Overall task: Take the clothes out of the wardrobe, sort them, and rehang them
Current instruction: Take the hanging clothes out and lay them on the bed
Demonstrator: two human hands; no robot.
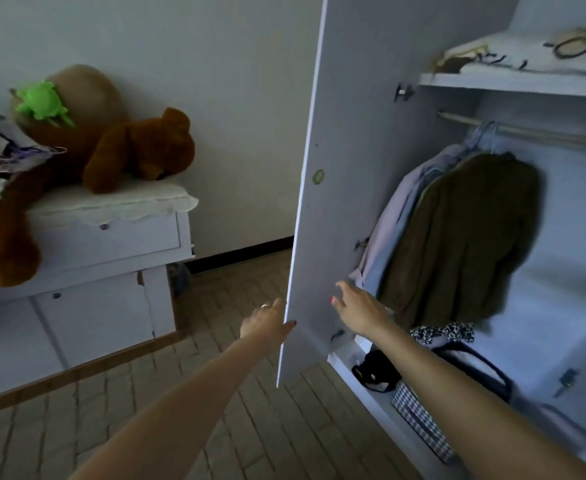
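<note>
Far to the left of the wardrobe door (340, 168), a white chest of drawers (104, 244) stood against the wall, with a brown teddy bear (142, 150) slumped on its cloth top and a green toy turtle (43, 103) perched on a tan cushion behind it. At the door's lower edge, the left hand (267, 322) gripped the panel, thumb on the inner face and fingers wrapped round the outer side. Just right of that edge, the right hand (357, 308) lay against the door's inner face, fingers relaxed and spread, holding nothing. Right of the door, inside the cabinet, an olive-brown jacket (464, 237) and a pale lilac garment (392, 216) hung from the rail (527, 131), with folded patterned linen (534, 53) on the shelf above. Below them sat a checked bag (419, 420).
</note>
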